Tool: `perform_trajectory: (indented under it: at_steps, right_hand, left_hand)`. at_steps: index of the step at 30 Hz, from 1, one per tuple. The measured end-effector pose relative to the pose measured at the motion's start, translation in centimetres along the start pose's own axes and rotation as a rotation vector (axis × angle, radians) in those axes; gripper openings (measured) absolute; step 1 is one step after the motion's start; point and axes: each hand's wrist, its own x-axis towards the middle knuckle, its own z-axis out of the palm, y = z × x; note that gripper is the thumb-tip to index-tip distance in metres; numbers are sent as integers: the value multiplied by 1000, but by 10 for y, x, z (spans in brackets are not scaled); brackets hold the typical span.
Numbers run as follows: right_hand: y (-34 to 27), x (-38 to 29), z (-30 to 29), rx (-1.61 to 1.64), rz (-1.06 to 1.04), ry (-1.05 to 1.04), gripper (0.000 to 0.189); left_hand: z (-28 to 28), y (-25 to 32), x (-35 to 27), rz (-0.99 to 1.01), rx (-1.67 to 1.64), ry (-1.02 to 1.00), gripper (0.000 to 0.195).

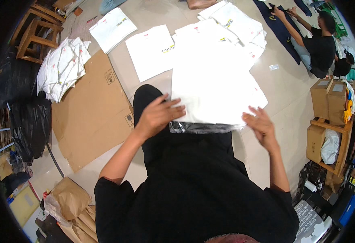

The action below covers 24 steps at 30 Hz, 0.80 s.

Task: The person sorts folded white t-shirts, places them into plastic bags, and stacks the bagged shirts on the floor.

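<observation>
A white T-shirt (207,85) is spread in front of my knees. Clear plastic (201,127) shows along its near edge, apparently beneath the cloth. My left hand (160,114) is over the shirt's left edge with its fingers apart. By the near right corner is my right hand (261,126), fingers extended and slightly blurred; whether it touches the cloth is unclear. Beyond lie a folded white T-shirt (150,50) with a printed mark and a neat folded stack (113,30). More white shirts (241,24) overlap at the upper right.
A flat cardboard sheet (89,118) covers floor to my left, with a pile of packed white shirts (63,68) at its far edge. At far right, a person (318,45) handles dark garments (282,27). Cardboard boxes (320,98) sit by a wooden rack (341,145).
</observation>
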Motion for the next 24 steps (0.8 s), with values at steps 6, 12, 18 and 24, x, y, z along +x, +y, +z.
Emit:
perform_trajectory:
  at_steps: [6, 12, 18, 24]
  right_hand:
    - [6, -38, 65, -80, 40, 22, 42]
    - [4, -54, 52, -108, 72, -3, 36]
    - [-58, 15, 60, 220, -41, 117, 31]
    - [-115, 103, 128, 456, 77, -241, 16]
  left_hand:
    - [48, -6, -65, -40, 0, -226, 43]
    - [50, 4, -82, -53, 6, -135, 42]
    - [46, 19, -94, -127, -27, 27, 27]
    - [43, 20, -90, -102, 11, 110, 22]
